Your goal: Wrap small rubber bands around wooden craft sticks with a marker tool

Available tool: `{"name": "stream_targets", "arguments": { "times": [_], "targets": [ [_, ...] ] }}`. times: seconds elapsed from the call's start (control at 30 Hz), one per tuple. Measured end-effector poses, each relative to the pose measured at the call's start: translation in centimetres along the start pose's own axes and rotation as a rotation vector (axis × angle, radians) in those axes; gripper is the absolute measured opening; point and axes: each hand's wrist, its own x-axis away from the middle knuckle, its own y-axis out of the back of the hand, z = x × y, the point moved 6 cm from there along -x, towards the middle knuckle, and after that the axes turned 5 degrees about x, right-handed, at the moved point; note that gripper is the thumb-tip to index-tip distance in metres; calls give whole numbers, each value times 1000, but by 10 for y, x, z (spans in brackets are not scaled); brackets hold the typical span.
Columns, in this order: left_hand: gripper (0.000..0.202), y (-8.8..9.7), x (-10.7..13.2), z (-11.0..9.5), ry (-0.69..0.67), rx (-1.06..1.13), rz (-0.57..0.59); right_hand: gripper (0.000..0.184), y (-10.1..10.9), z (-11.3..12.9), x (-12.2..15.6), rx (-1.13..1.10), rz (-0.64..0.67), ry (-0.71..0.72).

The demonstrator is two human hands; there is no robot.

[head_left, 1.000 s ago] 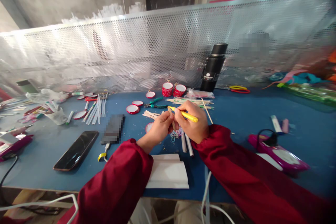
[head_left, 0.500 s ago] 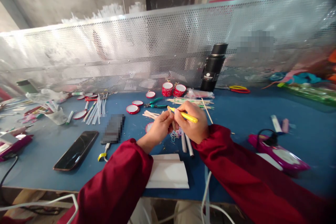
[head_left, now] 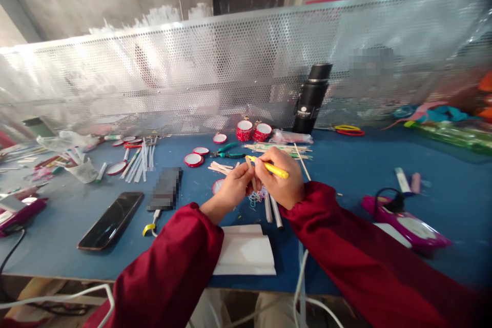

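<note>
Between the fingers of my left hand (head_left: 235, 187) is a small flat wooden stick (head_left: 249, 168), tilted upright. My right hand (head_left: 283, 177) grips a yellow marker (head_left: 275, 170) like a pen, its tip at the upper part of the stick. Both hands meet above the middle of the table. More wooden sticks (head_left: 220, 167) lie just left of my left hand. Beneath the hands are a tangle of pale coloured loops (head_left: 257, 198) and two white rods (head_left: 273, 211). A folded white paper (head_left: 246, 256) lies nearer to me.
A black phone (head_left: 111, 220) and a dark device on a cable (head_left: 166, 189) lie left. Behind the hands are green pliers (head_left: 228, 152), red round tins (head_left: 244, 130) and a black thermos (head_left: 312, 100). A purple power strip (head_left: 417, 230) sits right; a perforated metal screen (head_left: 172, 77) closes the back.
The hands stay nearly in place, with the yellow marker still at the wooden stick. The whole view shifts very slightly.
</note>
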Motion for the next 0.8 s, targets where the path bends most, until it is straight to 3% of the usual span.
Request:
{"name": "stream_targets", "arguments": {
  "times": [0.57,0.8],
  "targets": [
    [46,0,-1,-1,-20,13,6,19,0,-2,-1,7,8,-1],
    [36,-2,5,-5,68,174,20,11,5,-8,0,-19,-35,-90]
  ]
}}
